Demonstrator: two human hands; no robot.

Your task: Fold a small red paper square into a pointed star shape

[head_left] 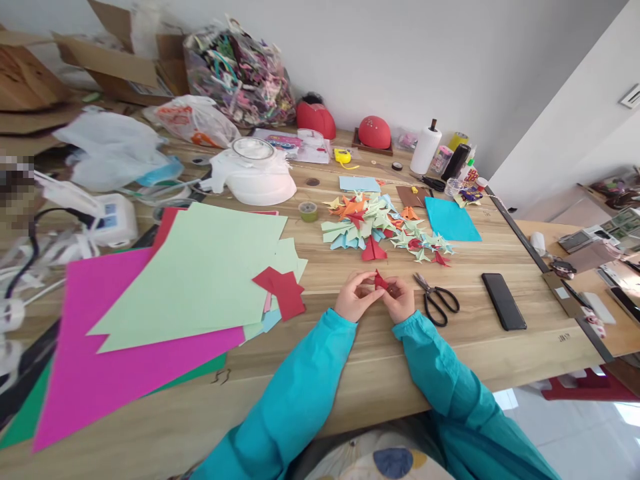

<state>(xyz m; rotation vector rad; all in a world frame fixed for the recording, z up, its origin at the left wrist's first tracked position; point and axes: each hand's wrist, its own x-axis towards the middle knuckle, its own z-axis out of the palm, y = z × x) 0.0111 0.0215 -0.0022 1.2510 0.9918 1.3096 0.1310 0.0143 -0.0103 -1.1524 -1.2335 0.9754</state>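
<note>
A small piece of folded red paper [381, 280] is pinched between my two hands just above the wooden table. My left hand [354, 296] grips its left side with thumb and fingers. On the other side my right hand [400, 299] has its fingers closed on the same paper. Beyond the hands lies a heap of folded paper figures [370, 223] in green, blue, orange and red. Red paper scraps [287, 293] rest to the left. Black-handled scissors [438, 300] lie close to my right hand, blades pointing away from me.
Large sheets of light green paper [200, 273] and magenta paper [125, 380] cover the left side. A black phone [503, 301] lies at the right. Behind the figures are a turquoise sheet [453, 220], a tape roll [308, 211] and a yellow tape measure [343, 156].
</note>
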